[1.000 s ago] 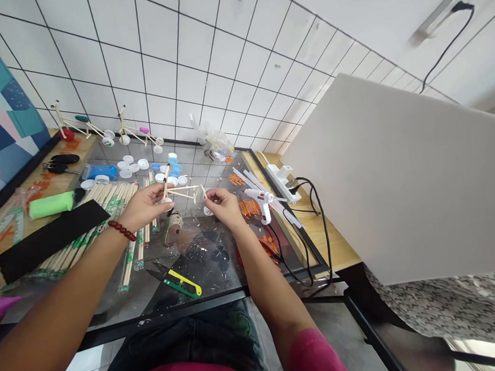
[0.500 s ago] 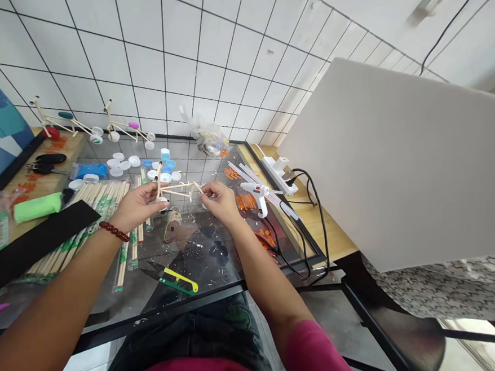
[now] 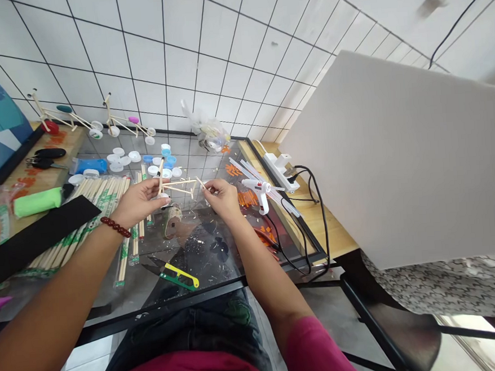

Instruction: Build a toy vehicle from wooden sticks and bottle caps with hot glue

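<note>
My left hand (image 3: 141,204), with a red bead bracelet on its wrist, is closed around the front end of a small tricycle frame (image 3: 178,183) made of pale wooden sticks. A white bottle cap sits at the low end of its upright, by my fingers. My right hand (image 3: 223,199) pinches a short wooden stick (image 3: 200,182) beside the frame's rear end. Whether stick and frame touch, I cannot tell. Below them a small cylinder (image 3: 172,222) stands on the dark glass tabletop (image 3: 210,261), among scattered chips. Yellow-green thread snips (image 3: 175,274) lie nearer me.
At right are a white glue gun (image 3: 258,191), glue sticks (image 3: 237,169), a power strip (image 3: 278,171) and black cables. Bagged chopsticks (image 3: 88,211) and a black strip (image 3: 43,236) lie left. Bottle caps (image 3: 118,159) and two finished stick tricycles (image 3: 120,124) stand further back.
The right hand and its short stick have shifted slightly up and right, around the frame's rear end. My left hand keeps its hold on the frame. The camera view has moved slightly.
</note>
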Available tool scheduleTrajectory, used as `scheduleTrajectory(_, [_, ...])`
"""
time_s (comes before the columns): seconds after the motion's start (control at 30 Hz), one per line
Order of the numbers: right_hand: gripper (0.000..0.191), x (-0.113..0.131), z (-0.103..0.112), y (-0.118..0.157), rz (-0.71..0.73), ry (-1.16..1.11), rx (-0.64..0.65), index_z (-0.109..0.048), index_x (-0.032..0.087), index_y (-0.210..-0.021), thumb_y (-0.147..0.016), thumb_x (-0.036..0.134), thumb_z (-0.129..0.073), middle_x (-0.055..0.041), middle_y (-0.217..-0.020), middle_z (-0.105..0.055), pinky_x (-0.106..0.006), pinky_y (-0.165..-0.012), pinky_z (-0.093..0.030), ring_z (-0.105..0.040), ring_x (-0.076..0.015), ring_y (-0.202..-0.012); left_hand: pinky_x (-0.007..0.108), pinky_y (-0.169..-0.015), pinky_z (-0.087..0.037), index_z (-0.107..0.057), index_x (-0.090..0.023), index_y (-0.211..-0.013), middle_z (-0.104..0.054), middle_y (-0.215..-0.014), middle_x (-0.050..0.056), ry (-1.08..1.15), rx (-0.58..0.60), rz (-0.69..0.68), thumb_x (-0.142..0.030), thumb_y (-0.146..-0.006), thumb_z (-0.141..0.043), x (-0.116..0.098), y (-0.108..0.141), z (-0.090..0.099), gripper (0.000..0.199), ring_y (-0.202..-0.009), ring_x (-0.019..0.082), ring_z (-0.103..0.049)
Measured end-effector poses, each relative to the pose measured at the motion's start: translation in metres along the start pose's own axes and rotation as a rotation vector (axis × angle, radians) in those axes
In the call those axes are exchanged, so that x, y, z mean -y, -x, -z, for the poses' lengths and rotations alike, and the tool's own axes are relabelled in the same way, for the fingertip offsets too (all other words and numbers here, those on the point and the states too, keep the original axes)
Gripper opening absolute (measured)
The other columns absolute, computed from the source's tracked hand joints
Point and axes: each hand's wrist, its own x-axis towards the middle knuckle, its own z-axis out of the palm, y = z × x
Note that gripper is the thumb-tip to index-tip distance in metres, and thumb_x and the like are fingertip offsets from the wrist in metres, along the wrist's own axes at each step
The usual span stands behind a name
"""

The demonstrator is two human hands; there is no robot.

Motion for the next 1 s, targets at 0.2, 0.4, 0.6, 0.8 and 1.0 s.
scheduleTrajectory(0.2, [0.008,0.003,0.001,0.001,0.016,0.0,0.012,-0.074,0.025,-0.076,-0.082,0.022,-0.07,0.0003,-0.08,-0.071,-0.029,-0.079,-0.051,-0.064,-0.0176,-0.075,0.054,-0.118,-0.047,-0.078,-0.019,-0.114,-0.076,-0.13,0.012,-0.008,0.013,-0.001,-0.051,-0.044,-0.099,0.003,-0.001,0.0,0.08,-0.128,0.037,-0.066])
scheduleTrajectory(0.4, [0.008,0.003,0.001,0.001,0.031,-0.011,0.008,-0.075,0.025,-0.077,-0.082,0.02,-0.071,-0.0004,-0.083,-0.072,-0.03,-0.081,-0.051,-0.065,-0.0173,-0.075,0.056,-0.117,-0.047,-0.077,-0.018,-0.115,-0.076,-0.128,0.013,0.025,0.016,-0.011,-0.051,-0.042,-0.1,0.006,-0.002,-0.001,0.083,-0.126,0.037,-0.067])
scheduleTrajectory(0.6, [0.008,0.002,-0.001,0.002,0.05,-0.003,0.018,-0.073,0.024,-0.076,-0.081,0.02,-0.071,-0.0017,-0.087,-0.072,-0.029,-0.079,-0.052,-0.064,-0.0166,-0.074,0.055,-0.12,-0.043,-0.076,-0.018,-0.116,-0.074,-0.131,0.012,0.015,0.026,-0.022,-0.051,-0.045,-0.099,0.009,-0.003,-0.002,0.081,-0.13,0.037,-0.064])
scheduleTrajectory(0.8, [0.006,0.0,-0.003,0.003,0.025,0.002,0.044,-0.073,0.025,-0.077,-0.082,0.023,-0.071,-0.002,-0.092,-0.072,-0.028,-0.075,-0.052,-0.064,-0.0159,-0.074,0.053,-0.122,-0.04,-0.068,-0.018,-0.132,-0.063,-0.148,0.015,-0.018,0.018,-0.082,-0.049,-0.052,-0.096,0.011,-0.003,-0.002,0.09,-0.139,0.037,-0.058])
scheduleTrajectory(1.0, [0.006,0.002,-0.003,0.005,0.034,0.004,0.044,-0.072,0.024,-0.076,-0.082,0.023,-0.071,-0.002,-0.089,-0.072,-0.028,-0.075,-0.051,-0.062,-0.0158,-0.073,0.051,-0.119,-0.045,-0.063,-0.021,-0.138,-0.06,-0.152,0.015,-0.054,-0.014,-0.105,-0.048,-0.056,-0.093,0.012,-0.002,-0.005,0.091,-0.142,0.038,-0.055])
